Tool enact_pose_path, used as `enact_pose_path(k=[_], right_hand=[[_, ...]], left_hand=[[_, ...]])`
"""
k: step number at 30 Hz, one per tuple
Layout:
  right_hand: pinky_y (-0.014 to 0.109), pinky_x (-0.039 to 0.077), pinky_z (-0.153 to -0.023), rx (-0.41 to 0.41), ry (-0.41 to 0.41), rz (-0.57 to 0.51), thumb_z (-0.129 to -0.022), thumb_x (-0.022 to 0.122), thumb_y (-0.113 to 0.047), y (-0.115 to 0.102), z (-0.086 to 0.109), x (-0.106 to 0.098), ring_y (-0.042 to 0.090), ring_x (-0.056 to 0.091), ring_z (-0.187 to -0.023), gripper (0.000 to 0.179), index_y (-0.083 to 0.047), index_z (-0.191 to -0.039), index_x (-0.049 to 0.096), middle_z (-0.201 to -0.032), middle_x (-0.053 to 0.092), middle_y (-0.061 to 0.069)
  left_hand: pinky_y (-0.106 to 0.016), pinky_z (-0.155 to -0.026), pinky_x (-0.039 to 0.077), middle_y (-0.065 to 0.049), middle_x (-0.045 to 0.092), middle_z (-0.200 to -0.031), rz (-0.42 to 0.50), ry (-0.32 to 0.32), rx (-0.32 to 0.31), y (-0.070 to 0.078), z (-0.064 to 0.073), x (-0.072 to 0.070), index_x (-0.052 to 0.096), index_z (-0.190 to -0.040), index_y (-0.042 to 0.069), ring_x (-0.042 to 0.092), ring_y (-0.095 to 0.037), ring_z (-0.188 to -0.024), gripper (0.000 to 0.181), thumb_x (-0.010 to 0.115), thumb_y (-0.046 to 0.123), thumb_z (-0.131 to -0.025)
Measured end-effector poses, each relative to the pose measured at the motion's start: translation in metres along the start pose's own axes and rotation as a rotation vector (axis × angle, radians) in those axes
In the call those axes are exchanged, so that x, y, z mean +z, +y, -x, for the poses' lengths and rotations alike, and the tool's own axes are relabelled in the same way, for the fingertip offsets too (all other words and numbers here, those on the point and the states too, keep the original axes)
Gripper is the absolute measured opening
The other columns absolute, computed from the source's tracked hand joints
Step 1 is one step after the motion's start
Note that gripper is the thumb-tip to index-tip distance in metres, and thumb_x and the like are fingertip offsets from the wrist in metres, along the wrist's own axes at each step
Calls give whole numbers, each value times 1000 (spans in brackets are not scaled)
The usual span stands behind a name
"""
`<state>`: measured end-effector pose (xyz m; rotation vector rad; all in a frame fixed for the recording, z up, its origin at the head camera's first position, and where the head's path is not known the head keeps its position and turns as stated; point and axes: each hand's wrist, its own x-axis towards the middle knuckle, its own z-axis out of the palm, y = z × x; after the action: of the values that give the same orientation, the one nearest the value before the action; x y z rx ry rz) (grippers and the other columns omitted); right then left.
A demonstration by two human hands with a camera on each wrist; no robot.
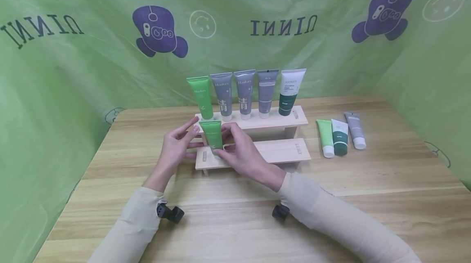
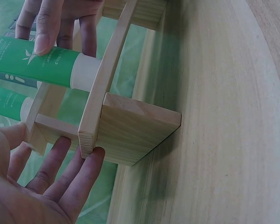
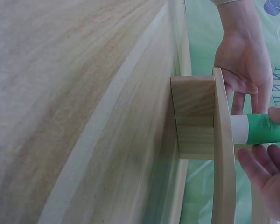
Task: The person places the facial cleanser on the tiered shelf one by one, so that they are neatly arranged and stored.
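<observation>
My right hand (image 1: 244, 154) holds a green squeeze tube (image 1: 212, 135) by its lower part, thumb in front and fingers around its right side. The tube stands cap down on the lower step of a two-step wooden display stand (image 1: 272, 151); its white cap (image 2: 85, 72) meets the board in the left wrist view. My left hand (image 1: 175, 145) is at the stand's left end, its extended fingertips touching the edges of the boards. On the upper step, right behind, another green tube (image 1: 201, 98) stands upright.
Beside that tube on the upper step stand several grey tubes (image 1: 244, 93) and a white-and-green tube (image 1: 290, 91). To the right, a light green tube (image 1: 325, 137), a white and dark green tube (image 1: 339, 137) and a grey tube (image 1: 355, 130) lie on the wooden table (image 1: 228, 222).
</observation>
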<state>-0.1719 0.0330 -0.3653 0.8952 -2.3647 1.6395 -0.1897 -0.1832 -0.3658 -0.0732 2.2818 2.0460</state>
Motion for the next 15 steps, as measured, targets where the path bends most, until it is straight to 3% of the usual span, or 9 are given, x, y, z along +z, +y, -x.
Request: enact_pose_path(k=[15], right_hand=[[39, 61, -87, 95, 18, -58, -83, 81, 1, 0, 19, -26, 31, 63, -102, 58, -4, -129, 47, -114, 59, 16]], left_hand=[[-46, -71, 64, -23, 64, -127, 5, 11, -5, 0, 0, 1, 53, -147, 30, 73, -31, -95, 52, 67, 41, -97]])
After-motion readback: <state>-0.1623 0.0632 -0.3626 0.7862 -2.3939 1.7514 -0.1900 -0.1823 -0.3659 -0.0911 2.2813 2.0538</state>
